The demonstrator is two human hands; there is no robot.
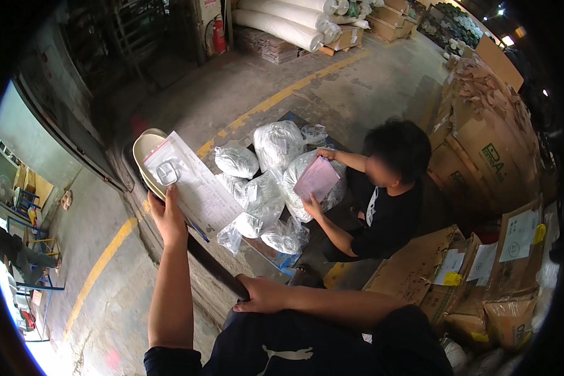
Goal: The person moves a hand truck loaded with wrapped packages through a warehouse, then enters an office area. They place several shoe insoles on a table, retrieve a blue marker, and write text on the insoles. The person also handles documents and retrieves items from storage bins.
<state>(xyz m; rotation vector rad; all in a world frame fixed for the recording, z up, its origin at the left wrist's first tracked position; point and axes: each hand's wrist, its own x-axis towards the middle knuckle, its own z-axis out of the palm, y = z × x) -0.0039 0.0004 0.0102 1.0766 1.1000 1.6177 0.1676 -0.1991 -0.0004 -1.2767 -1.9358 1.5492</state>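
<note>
Head camera looks down at two bare arms coming up from the bottom edge. The left hand (pixel 167 216) is held up high, and its fingers are pinched tight on the lower edge of a white printed paper sheet (pixel 200 188). A small clear zip bag with a square see-through part inside (pixel 166 168) lies flat on the top corner of that sheet. Just behind the sheet is a stack of cream oval plastic trays (pixel 145 145). A thin blue pen (pixel 199 231) pokes out under the sheet, near the hand.

The right hand (pixel 260 294) rests low, close to the person's dark shirt. Its fingers are curled together on the end of a long dark bar (pixel 213 266) that runs up toward the left arm.

On the far side, a heap of clear plastic bags full of small parts (pixel 266 188) sits on the grey concrete floor (pixel 332 88). Another person in a black shirt (pixel 382 207) sits beside the heap and holds a pink paper (pixel 317 178) in both hands. Brown cardboard boxes (pixel 482 276) are stacked at the right.
</note>
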